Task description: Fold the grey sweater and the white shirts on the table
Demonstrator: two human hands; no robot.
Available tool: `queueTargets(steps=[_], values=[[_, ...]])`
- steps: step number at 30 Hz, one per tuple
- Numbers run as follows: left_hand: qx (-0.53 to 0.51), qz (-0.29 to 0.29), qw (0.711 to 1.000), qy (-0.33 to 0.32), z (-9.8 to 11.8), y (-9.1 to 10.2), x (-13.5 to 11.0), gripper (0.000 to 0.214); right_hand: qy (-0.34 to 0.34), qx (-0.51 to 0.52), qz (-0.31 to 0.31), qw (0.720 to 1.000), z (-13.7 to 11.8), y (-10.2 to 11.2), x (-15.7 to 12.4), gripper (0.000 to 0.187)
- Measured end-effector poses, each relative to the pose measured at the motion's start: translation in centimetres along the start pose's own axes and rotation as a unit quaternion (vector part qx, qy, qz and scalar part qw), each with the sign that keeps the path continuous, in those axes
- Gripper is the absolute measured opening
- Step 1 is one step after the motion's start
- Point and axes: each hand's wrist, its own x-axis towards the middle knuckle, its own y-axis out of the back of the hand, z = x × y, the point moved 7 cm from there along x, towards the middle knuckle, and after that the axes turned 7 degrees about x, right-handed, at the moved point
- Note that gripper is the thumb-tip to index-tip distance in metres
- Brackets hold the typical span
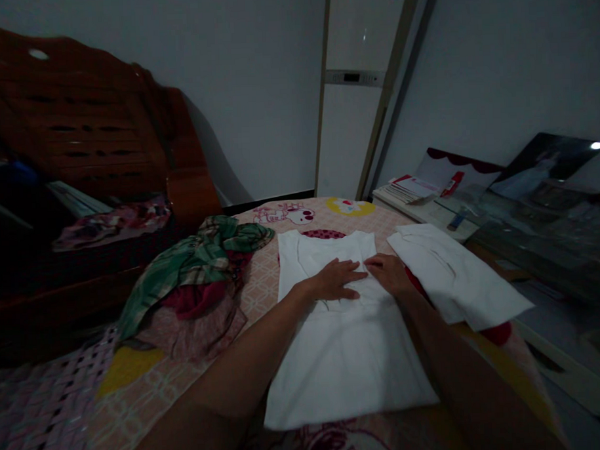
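Observation:
A white shirt [343,341] lies spread flat on the patterned bed sheet [138,395], neck end away from me. My left hand [336,279] rests palm down on its upper middle, fingers stretched out flat. My right hand [389,272] lies beside it on the same shirt, fingers slightly curled onto the cloth and touching the left fingertips. Neither hand lifts any fabric. To the right of the shirt lies a second white garment [454,282], folded flat.
A heap of green plaid and dark red clothes [198,274] sits on the bed to the left. Behind it stands a dark wooden bench [90,140] with cloth on it. A low table with papers [427,194] and a glass surface stand right. A tall white cabinet [354,98] is at the back.

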Motion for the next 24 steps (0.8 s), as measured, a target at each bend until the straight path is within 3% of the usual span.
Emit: queueTargets(steps=[4,7,12,17,24], values=[[-0.004,0.007,1.0,-0.004,0.1,0.1,-0.1,0.071,0.067,-0.042,0.051,0.996,0.3,0.2,-0.2,0.027],[0.009,0.006,1.0,-0.013,0.2,0.2,-0.1,0.066,0.129,-0.086,0.06,0.986,1.1,-0.8,0.0,0.036],[0.026,-0.01,1.0,-0.011,0.5,0.3,-0.1,0.061,0.13,-0.164,-0.01,0.978,3.8,-3.3,0.7,0.035],[0.025,-0.01,1.0,-0.007,0.3,0.0,-0.1,0.061,0.112,-0.14,0.009,0.984,4.4,-2.8,0.7,0.043],[0.013,-0.002,1.0,-0.015,0.0,-0.3,0.1,0.065,0.107,-0.09,0.015,0.99,3.7,-2.3,0.3,0.037]])
